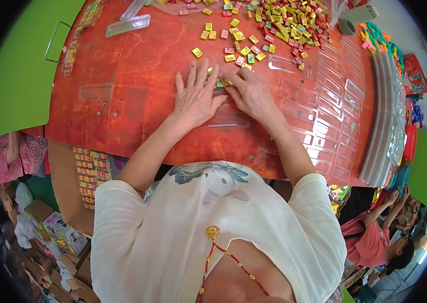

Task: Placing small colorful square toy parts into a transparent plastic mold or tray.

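My left hand lies on the red table with its fingers stretched out and apart. Its thumb reaches toward a short row of small yellow and green boxes. From the other side my right hand curls its fingers in on that row, thumb and fingertips pinching at its right end. The hands partly hide the row. Just below them lies a clear plastic tray. Beyond the fingertips, loose small yellow boxes and pink-red ones are scattered.
A big heap of small boxes covers the far side. Clear trays spread over the right of the table, beside a long stack of trays. Filled strips stand in a carton at lower left. Other people are at both sides.
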### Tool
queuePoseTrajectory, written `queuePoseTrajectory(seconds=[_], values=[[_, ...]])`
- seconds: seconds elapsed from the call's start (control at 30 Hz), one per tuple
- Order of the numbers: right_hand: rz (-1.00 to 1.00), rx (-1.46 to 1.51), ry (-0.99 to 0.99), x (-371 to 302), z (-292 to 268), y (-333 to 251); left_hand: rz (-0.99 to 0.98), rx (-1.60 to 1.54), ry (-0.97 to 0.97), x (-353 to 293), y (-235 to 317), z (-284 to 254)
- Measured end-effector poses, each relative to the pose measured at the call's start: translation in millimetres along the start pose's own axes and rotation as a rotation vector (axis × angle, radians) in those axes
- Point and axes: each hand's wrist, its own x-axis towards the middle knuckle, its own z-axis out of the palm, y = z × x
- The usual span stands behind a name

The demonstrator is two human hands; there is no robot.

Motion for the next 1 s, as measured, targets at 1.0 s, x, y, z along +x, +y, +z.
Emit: queuePoseTrajectory(seconds=[1.0], values=[[0.203,-0.219,0.224,-14,-16,39,0.04,-0.129,0.185,4,-21,5]])
